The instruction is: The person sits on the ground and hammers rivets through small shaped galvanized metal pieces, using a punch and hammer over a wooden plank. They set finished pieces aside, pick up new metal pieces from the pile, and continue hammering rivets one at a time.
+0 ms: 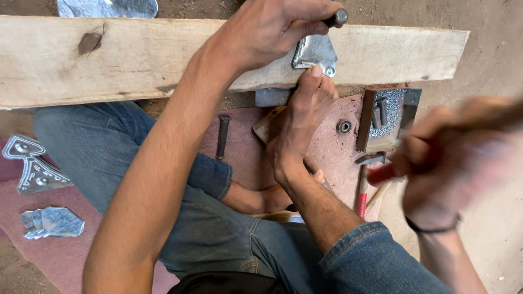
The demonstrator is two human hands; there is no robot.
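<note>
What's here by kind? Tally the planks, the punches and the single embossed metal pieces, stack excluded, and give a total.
Wooden plank: 1
Steel punch: 2
Embossed metal piece: 3
Total: 6

Head view, steeply down, close

Right hand (452, 158) motion-blurred; its tool indistinct.

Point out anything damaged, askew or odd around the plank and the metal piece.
A bare foot, not a clamp, pins the embossed metal piece to the plank. The plank has a dark knot.
</note>
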